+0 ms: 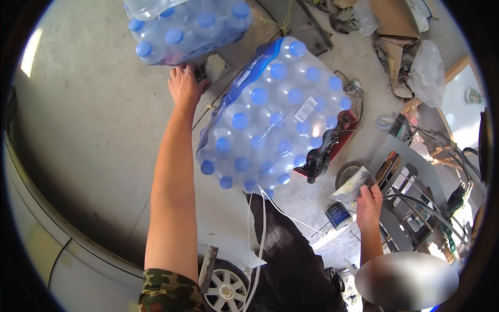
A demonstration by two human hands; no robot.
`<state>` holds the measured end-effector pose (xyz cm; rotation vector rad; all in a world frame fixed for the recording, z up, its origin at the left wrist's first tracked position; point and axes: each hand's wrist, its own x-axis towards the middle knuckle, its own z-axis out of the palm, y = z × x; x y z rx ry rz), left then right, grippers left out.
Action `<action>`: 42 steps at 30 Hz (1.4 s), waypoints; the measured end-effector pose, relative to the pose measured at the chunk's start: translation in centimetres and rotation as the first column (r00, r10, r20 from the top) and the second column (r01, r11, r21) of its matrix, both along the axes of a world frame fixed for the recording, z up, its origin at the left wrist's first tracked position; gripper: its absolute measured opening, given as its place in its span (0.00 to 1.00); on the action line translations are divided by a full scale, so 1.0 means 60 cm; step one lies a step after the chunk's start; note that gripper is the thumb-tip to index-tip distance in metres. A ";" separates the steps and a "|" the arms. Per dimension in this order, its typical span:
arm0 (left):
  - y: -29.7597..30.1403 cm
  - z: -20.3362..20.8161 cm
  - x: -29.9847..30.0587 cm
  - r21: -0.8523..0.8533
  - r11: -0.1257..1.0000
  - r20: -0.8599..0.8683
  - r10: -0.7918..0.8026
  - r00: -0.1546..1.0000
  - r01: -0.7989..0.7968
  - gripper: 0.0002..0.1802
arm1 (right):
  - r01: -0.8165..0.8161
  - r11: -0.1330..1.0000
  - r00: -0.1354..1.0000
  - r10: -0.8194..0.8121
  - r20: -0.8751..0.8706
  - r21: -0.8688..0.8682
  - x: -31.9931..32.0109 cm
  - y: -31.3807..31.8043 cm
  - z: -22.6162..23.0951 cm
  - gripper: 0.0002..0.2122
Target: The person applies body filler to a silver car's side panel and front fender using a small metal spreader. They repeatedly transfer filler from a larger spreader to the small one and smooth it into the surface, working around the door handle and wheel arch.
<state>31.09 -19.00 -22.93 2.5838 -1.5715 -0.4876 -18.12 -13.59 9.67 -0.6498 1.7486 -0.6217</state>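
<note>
My left hand [184,87] reaches forward, thumb spread from the fingers. Its fingertips meet the near lower edge of a shrink-wrapped pack of water bottles [189,39] with blue caps. A small dark thing lies beside the thumb, too hidden to name, next to a pale block [215,67]. A second, larger pack of bottles [270,119] stands nearer, to the right of my left forearm. At the right, my right hand [368,207] is closed on a flat, clear plastic packet [351,186] with something whitish in it.
A red and black tool [332,145] lies against the near pack's right side. A dark blue can [338,216] stands near my right hand. Cardboard [397,18], plastic bags and cables clutter the right side. White cords hang before my dark-trousered leg [283,249]. A wheel [226,288] shows below.
</note>
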 end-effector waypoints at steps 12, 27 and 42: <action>0.206 0.246 0.002 0.095 0.607 -0.991 -0.015 -0.131 -0.789 0.19 | -0.180 0.951 0.923 0.251 0.292 -0.251 0.280 -0.049 0.030 0.19; 0.996 0.598 -0.225 -0.158 -0.237 -0.862 -0.440 0.251 -0.959 0.15 | -0.515 0.156 -0.114 0.962 0.248 -0.843 0.578 0.588 0.163 0.12; 1.298 0.756 -0.414 -0.373 -0.488 -0.780 -0.295 0.551 -0.789 0.31 | -0.077 -0.436 0.179 0.879 -0.442 -0.897 0.425 0.885 0.328 0.14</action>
